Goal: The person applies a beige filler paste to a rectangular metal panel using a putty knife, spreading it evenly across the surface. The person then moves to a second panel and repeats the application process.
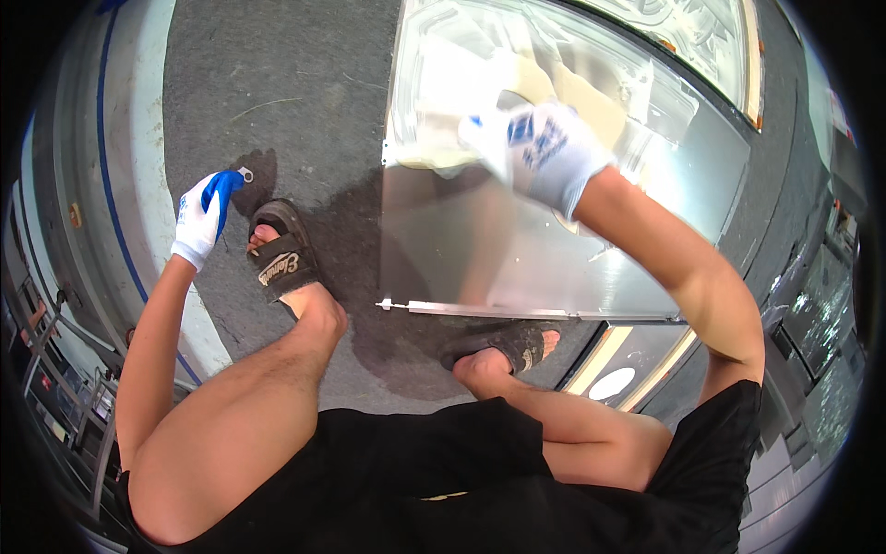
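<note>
A: Position of the panel you work on?

B: Your metal panel (554,268) lies flat over the grey floor (277,55), ahead of you and to your right. White smears (443,65) cover much of its far part; cream patches (591,106) show among them. The near part looks bare and shiny.

A: Your hands?

B: Gloved, both. Your right hand (549,152) is over the smeared part, its fingers bent downward. Something pale shows at the fingertips; tool, cloth or glare, I cannot tell, nor whether the hand grips anything. Your left hand (205,212) is out to the side, above the floor, thumb and fingers pinching a small ringed piece (246,174) near your left sandal (291,245).

A: Step in hand?

B: Judgement only: you are working the white film across the panel's surface, with the far part covered and the near part outstanding. Spreading or wiping off, not settled from this view.

A: What does the next move call for?

B: Probably even, overlapping strokes from the smeared part toward you, with light, flat pressure. Keep the ringed piece off the panel, since it could scratch. Watch the second panel (683,18) beyond; its face is smeared too.
</note>
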A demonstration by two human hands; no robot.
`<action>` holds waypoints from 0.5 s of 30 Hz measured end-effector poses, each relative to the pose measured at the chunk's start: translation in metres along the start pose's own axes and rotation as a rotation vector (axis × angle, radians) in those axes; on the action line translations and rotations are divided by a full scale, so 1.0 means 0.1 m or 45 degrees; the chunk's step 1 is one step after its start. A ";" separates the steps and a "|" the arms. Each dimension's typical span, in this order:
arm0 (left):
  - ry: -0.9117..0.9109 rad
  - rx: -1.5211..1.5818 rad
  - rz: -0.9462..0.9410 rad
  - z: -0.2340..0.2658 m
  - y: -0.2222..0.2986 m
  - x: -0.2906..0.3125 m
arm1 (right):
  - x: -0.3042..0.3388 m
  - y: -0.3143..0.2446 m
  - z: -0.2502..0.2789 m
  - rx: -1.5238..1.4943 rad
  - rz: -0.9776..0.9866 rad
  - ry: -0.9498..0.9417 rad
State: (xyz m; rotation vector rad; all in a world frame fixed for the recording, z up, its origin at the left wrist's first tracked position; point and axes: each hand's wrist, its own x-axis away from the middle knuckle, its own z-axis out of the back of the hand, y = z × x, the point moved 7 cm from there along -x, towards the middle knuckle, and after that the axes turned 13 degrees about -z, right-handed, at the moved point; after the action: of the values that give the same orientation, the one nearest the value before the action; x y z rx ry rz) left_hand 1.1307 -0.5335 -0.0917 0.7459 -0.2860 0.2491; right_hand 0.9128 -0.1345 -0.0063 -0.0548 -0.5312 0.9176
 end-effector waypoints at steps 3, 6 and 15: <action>-0.023 -0.009 0.005 -0.01 -0.01 -0.01 | -0.40 0.26 0.23 0.507 -0.112 -0.073; 0.001 0.002 -0.023 0.00 0.01 -0.04 | -0.70 0.48 0.42 0.601 -0.270 -0.192; 0.043 0.052 -0.067 0.04 -0.04 0.01 | -1.22 0.64 0.52 0.521 -0.237 -0.057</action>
State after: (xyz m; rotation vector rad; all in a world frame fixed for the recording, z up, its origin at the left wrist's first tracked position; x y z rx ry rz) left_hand 1.1324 -0.5390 -0.0914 0.7881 -0.2297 0.2182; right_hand 0.7813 -0.1979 -0.0287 0.3801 -0.3745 0.8307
